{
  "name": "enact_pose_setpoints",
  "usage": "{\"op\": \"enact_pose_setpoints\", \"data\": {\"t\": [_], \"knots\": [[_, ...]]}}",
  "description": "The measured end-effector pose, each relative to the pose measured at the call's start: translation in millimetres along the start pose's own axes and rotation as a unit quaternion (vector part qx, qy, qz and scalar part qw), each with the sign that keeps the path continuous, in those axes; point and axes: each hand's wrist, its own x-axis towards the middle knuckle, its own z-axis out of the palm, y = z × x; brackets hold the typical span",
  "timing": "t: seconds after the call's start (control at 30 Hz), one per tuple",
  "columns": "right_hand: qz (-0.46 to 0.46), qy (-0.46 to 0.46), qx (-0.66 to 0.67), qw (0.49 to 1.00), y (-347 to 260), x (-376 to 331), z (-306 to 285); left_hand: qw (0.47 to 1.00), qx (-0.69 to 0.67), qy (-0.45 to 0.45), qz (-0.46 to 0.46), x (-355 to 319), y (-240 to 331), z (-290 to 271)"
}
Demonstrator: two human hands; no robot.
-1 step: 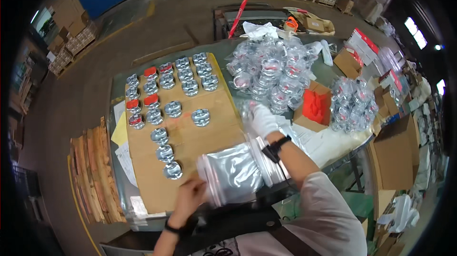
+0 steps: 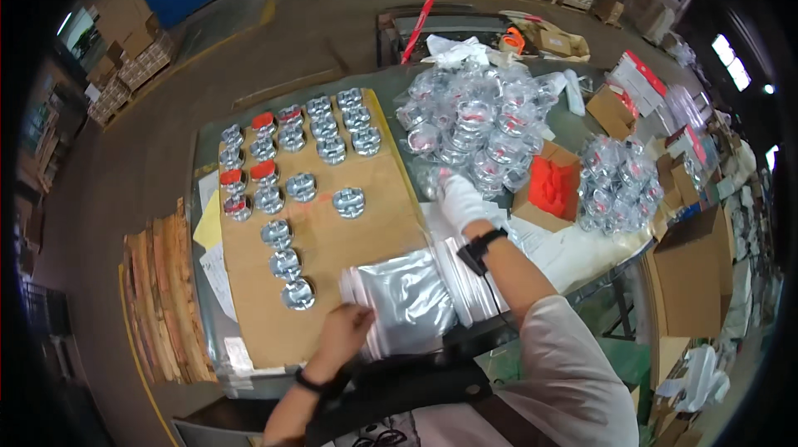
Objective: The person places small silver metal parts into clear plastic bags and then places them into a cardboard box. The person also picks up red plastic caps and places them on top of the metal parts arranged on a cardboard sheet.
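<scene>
Left hand [image 2: 342, 332] fingers pinch empty clear bags [image 2: 407, 301] — right hand's [image 2: 455, 197] unclear, at bagged parts [image 2: 478, 127].

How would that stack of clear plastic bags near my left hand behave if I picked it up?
The clear plastic bags look thin and glossy, so they would probably flop, and sheets may slide apart. The left hand touches their edge. They are likely light: the stack lies flat on the cardboard sheet.

Bright overhead light, glare on plastic, dark vignette, fisheye-bent edges.
</scene>
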Motion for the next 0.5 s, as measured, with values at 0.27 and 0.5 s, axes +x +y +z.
{"op": "enact_pose_setpoints", "data": {"t": [0.27,0.5], "knots": [[-0.066,-0.104,0.267,0.956,-17,-66,-70,0.991,0.111,0.022,-0.075,77,-3,106],[-0.093,-0.255,0.331,0.904,-36,-136,-43,0.989,-0.085,0.121,0.013,42,18,52]]}}
